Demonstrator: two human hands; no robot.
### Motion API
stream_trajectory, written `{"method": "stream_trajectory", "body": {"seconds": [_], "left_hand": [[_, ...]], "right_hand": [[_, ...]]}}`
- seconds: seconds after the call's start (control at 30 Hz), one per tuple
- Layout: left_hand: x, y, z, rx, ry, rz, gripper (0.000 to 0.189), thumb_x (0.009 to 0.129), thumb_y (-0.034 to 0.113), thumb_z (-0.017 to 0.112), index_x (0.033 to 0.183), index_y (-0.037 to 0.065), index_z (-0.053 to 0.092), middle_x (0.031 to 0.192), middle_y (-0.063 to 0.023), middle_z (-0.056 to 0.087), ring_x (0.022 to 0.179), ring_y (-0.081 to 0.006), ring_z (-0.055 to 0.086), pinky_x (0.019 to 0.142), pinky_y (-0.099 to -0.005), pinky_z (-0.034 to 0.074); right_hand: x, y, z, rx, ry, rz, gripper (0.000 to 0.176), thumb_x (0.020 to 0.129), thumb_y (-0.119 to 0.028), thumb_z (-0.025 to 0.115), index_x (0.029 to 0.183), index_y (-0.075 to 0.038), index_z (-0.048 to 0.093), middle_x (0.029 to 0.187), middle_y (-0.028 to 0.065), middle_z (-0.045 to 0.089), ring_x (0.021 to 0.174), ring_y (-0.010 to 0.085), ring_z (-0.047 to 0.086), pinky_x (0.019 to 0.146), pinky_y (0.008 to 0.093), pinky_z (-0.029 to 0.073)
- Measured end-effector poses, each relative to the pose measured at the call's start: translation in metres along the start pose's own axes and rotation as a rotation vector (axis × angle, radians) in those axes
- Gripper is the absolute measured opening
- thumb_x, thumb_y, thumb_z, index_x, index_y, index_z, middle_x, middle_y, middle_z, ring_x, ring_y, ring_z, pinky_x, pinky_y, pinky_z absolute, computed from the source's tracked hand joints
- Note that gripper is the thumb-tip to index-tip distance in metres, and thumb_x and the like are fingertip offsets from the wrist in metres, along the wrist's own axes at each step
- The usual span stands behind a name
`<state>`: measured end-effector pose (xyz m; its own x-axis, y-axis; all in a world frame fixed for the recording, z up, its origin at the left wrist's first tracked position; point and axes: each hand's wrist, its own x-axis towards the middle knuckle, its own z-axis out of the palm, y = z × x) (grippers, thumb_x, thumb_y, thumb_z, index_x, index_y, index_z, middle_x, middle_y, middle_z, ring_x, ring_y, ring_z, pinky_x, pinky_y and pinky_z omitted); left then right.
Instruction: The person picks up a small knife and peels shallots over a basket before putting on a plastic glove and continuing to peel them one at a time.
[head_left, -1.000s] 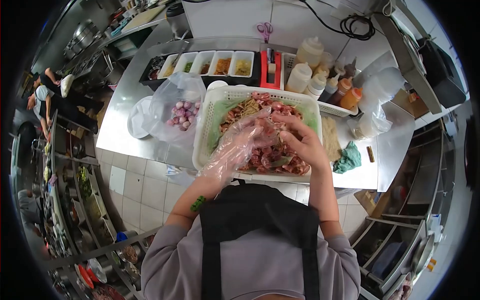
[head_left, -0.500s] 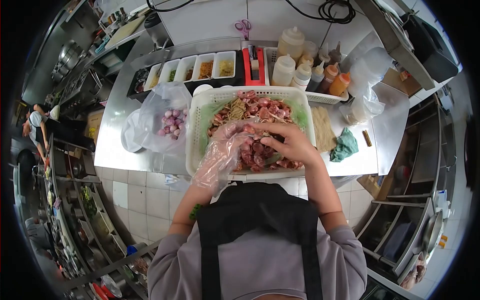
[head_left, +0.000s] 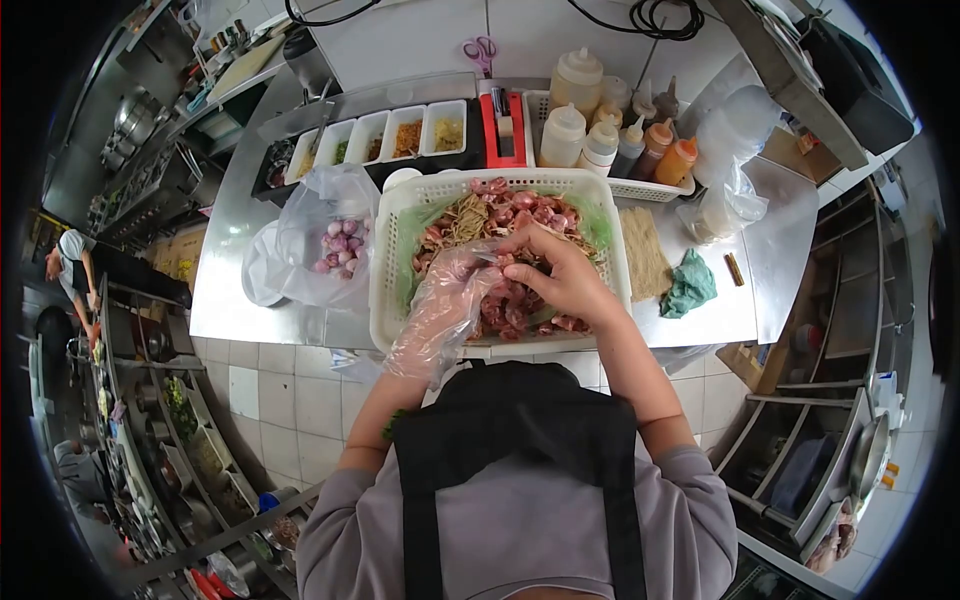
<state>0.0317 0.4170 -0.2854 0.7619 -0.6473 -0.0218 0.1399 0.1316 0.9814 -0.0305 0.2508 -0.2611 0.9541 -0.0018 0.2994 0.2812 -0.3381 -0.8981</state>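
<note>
A white plastic basket (head_left: 384,300) lined with green plastic holds reddish shallots (head_left: 527,204), loose skins and dry stalks. Over its middle, my left hand (head_left: 462,285) wears a clear plastic glove and closes on what looks like a shallot, mostly hidden by the fingers. My bare right hand (head_left: 562,275) meets it from the right, thumb and fingers pinched at the left fingertips. What the right fingers grip is too small and covered to make out. Left of the basket, a clear plastic bag (head_left: 312,215) contains peeled purple shallots (head_left: 343,243).
Behind stand white trays of toppings (head_left: 408,137), a red holder (head_left: 505,140) and squeeze bottles (head_left: 564,135) in a white basket. To the right lie a brown cloth (head_left: 645,255), a green cloth (head_left: 688,285) and a plastic bag (head_left: 725,205). A person (head_left: 75,255) works far left.
My right hand has turned slightly, its fingers drawn closer to the left fingertips. A thin dark edge between the hands earlier no longer shows. The view has shifted slightly.
</note>
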Motion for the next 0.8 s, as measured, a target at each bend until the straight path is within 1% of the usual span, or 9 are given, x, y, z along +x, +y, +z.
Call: {"method": "stream_trajectory", "body": {"seconds": [0.13,0.2,0.27,0.33,0.4,0.47,0.6,0.63,0.8], "left_hand": [[-0.002,0.003,0.003,0.000,0.033,0.122,0.025,0.086,0.006,0.059,0.110,0.000,0.058,0.096,-0.0065,0.060,0.084,-0.0136,0.059,0.072,-0.0242,0.051],[0.003,-0.008,-0.004,0.215,0.002,0.225,0.027,0.085,0.005,0.058,0.111,0.001,0.057,0.096,-0.0060,0.059,0.082,-0.0138,0.059,0.073,-0.0252,0.051],[0.002,-0.007,-0.003,0.160,-0.049,0.213,0.028,0.084,0.004,0.058,0.112,0.001,0.057,0.095,-0.0055,0.059,0.081,-0.0133,0.058,0.074,-0.0257,0.051],[-0.001,0.004,0.001,0.106,-0.100,0.202,0.028,0.084,0.003,0.058,0.112,0.001,0.057,0.094,-0.0049,0.058,0.080,-0.0128,0.058,0.075,-0.0263,0.051],[-0.005,0.014,0.005,-0.215,-0.066,-0.122,0.021,0.081,0.003,0.062,0.101,0.002,0.057,0.094,-0.0047,0.059,0.087,-0.0126,0.057,0.076,-0.0268,0.049],[-0.002,0.012,0.011,-0.228,0.022,-0.093,0.026,0.081,0.001,0.061,0.106,0.002,0.057,0.094,-0.0044,0.058,0.085,-0.0125,0.058,0.077,-0.0269,0.050],[0.001,0.000,0.014,-0.265,0.203,-0.028,0.031,0.080,-0.003,0.062,0.111,0.001,0.056,0.096,-0.0052,0.059,0.086,-0.0128,0.059,0.078,-0.0262,0.051],[0.002,-0.001,0.015,-0.263,0.200,-0.028,0.031,0.080,-0.003,0.062,0.111,0.001,0.056,0.096,-0.0052,0.059,0.086,-0.0128,0.059,0.078,-0.0262,0.051],[0.001,-0.001,0.018,-0.217,0.186,0.010,0.030,0.080,-0.002,0.063,0.109,0.000,0.057,0.093,-0.0057,0.060,0.089,-0.0128,0.058,0.079,-0.0238,0.050]], "right_hand": [[-0.002,-0.002,0.001,-0.007,0.007,-0.006,0.018,0.083,-0.011,0.064,0.098,-0.002,0.059,0.090,0.0091,0.063,0.083,0.0192,0.060,0.080,0.0301,0.044],[-0.003,0.000,0.002,0.017,0.000,0.054,0.017,0.083,-0.011,0.064,0.097,-0.002,0.059,0.090,0.0075,0.063,0.082,0.0163,0.059,0.078,0.0288,0.044],[-0.003,0.004,0.001,0.042,-0.005,0.114,0.017,0.083,-0.011,0.064,0.095,-0.001,0.059,0.090,0.0058,0.062,0.080,0.0134,0.057,0.077,0.0274,0.044],[-0.002,0.009,-0.001,0.453,-0.029,0.274,0.016,0.083,-0.012,0.065,0.093,-0.001,0.060,0.089,0.0023,0.060,0.080,0.0090,0.054,0.075,0.0252,0.043],[0.000,0.010,0.001,0.387,0.014,0.185,0.016,0.083,-0.012,0.066,0.092,-0.001,0.059,0.088,0.0015,0.060,0.080,0.0089,0.054,0.075,0.0248,0.043],[0.001,0.011,0.006,0.319,0.058,0.095,0.016,0.082,-0.012,0.067,0.091,-0.001,0.059,0.087,0.0007,0.059,0.081,0.0088,0.053,0.075,0.0244,0.043],[-0.001,0.004,0.007,0.275,0.105,0.212,0.017,0.081,-0.012,0.068,0.091,-0.001,0.059,0.087,0.0014,0.060,0.082,0.0082,0.053,0.076,0.0237,0.042],[-0.001,0.000,0.006,0.280,0.095,0.285,0.017,0.081,-0.012,0.068,0.091,-0.001,0.059,0.087,0.0016,0.060,0.082,0.0080,0.053,0.076,0.0234,0.043],[-0.003,-0.002,0.008,0.314,0.122,0.272,0.017,0.082,-0.012,0.068,0.091,-0.001,0.059,0.084,0.0000,0.060,0.080,0.0070,0.052,0.072,0.0223,0.043]]}}
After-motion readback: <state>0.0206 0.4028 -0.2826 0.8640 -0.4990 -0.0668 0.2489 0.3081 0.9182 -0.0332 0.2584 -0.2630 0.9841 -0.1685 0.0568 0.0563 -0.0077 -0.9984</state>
